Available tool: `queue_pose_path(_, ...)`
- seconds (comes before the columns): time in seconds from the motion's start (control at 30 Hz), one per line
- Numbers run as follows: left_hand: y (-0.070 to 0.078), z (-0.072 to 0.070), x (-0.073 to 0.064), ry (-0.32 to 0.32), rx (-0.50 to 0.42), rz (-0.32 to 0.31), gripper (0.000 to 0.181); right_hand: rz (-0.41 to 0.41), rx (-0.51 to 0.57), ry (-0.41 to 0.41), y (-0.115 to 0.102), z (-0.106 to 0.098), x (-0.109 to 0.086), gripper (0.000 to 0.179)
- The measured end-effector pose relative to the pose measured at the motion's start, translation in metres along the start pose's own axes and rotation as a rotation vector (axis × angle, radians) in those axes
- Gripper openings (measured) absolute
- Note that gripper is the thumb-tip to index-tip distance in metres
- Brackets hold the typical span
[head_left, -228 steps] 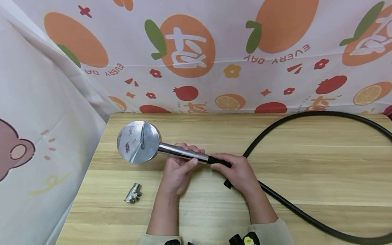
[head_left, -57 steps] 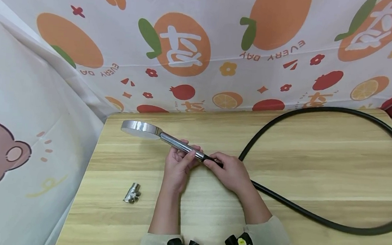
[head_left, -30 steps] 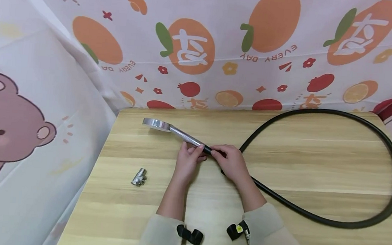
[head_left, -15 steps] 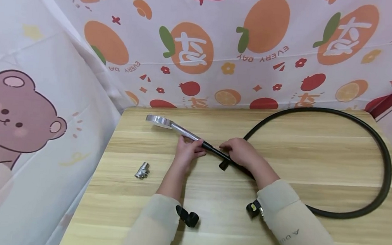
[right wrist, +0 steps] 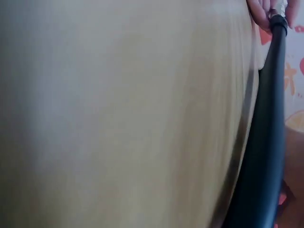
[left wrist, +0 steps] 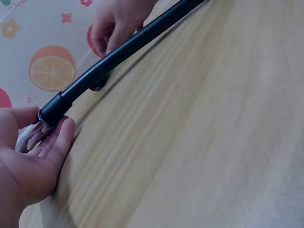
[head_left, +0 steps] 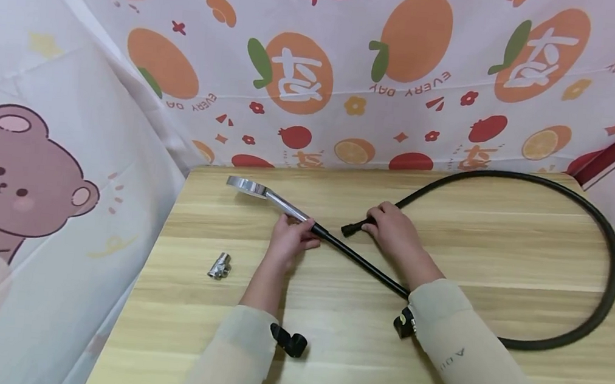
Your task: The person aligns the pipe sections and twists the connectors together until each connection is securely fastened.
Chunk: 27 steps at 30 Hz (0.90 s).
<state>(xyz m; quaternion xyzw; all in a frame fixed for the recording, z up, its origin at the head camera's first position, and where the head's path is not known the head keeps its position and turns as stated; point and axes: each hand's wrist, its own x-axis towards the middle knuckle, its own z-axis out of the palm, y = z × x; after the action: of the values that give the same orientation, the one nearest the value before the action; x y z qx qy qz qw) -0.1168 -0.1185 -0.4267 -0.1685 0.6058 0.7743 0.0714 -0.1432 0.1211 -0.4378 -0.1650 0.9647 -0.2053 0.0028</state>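
A chrome handheld shower head (head_left: 247, 187) lies toward the back left, its round face tilted down. My left hand (head_left: 288, 239) pinches the lower end of its handle between thumb and fingers. From the handle runs a black shower hose (head_left: 362, 261), its collar (left wrist: 54, 109) meeting the handle in the left wrist view. The hose passes under my right forearm and loops round to the right. My right hand (head_left: 394, 230) grips the hose near its free end, where a black nut (head_left: 349, 229) sticks out to the left. In the right wrist view, the hose (right wrist: 266, 128) hides most of that hand.
A small chrome tee fitting (head_left: 220, 265) lies on the wooden table (head_left: 338, 347), left of my left forearm. The hose's wide loop (head_left: 611, 267) covers the right side. A fruit-print cloth (head_left: 351, 68) hangs behind the table, a bear-print cloth (head_left: 39, 187) at the left.
My right hand has left the joint between handle and hose, moved right and back, and picked up the hose's free end from the table. The left hand keeps holding the shower head.
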Motion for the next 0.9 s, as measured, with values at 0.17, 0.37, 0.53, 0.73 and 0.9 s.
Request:
queue_pose_path(0.17, -0.002, 0.006, 0.002, 0.020, 0.069, 0.025, 0.040, 0.041, 0.126, 0.095, 0.002, 0.000, 0.006, 0.032)
queue_pose_path(0.37, -0.007, 0.009, 0.010, 0.079, 0.191, 0.046, 0.056, -0.026, 0.229, 0.182, -0.017, -0.013, 0.008, 0.038)
queue_pose_path(0.53, -0.007, 0.008, 0.014, 0.128, 0.293, 0.044, 0.050, -0.030, 0.431, 0.232, -0.044, -0.014, -0.001, 0.043)
queue_pose_path(0.73, -0.007, 0.009, 0.013, 0.094, 0.288, 0.035, 0.041, -0.034, 0.554, 0.294, -0.059, 0.008, -0.013, 0.039)
queue_pose_path(0.9, -0.004, -0.004, 0.005, -0.002, 0.265, 0.009, 0.035, -0.042, 0.503, 0.266, -0.064, 0.031, -0.020, 0.031)
